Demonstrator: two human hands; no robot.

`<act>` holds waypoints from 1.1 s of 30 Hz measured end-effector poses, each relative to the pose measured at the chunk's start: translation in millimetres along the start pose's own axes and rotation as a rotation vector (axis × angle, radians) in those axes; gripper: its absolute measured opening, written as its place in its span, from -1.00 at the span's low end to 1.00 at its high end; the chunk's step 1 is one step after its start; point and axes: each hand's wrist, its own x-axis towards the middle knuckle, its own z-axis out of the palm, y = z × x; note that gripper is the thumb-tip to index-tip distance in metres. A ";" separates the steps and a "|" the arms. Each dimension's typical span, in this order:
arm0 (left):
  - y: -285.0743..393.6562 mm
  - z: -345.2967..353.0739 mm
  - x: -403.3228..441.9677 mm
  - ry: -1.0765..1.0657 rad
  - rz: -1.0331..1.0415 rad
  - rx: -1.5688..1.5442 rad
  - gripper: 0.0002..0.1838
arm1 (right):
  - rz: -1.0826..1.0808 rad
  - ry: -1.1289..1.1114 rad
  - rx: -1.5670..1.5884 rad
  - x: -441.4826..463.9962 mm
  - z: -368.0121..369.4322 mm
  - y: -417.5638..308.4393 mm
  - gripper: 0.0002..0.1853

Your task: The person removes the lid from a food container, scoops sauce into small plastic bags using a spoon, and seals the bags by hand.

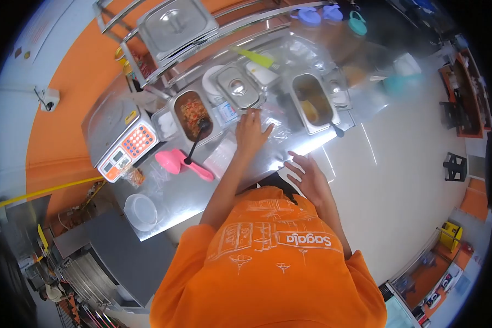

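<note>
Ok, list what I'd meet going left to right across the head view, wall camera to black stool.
White wall camera → orange-keypad digital scale → open steel pan of chopped reddish food → lidded steel pan → second open steel pan → black stool.

- Orange shirt (268, 276): a white patch (308, 240) with upside-down lettering, apparently "Sagaja" or "Sagala".
- Scale (108, 169): the markings on its keypad (139, 141) and the print on its yellow sticker (130, 117) are too small to read.
- Blue-and-white packet (227, 112): printed, illegible.
</note>
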 end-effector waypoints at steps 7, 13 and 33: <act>0.3 36.5 32.1 -0.170 -0.369 0.048 -0.60 | -0.172 0.094 -0.316 6.1 -26.7 -28.2 -0.66; 6.4 2.9 22.9 -0.013 -0.309 0.104 -0.82 | -0.381 -0.032 -0.840 40.6 -35.9 -42.0 -0.68; 10.8 -122.4 -44.5 -0.341 -0.156 -0.416 -0.91 | -0.518 -0.338 -0.984 95.9 14.4 -17.5 -0.88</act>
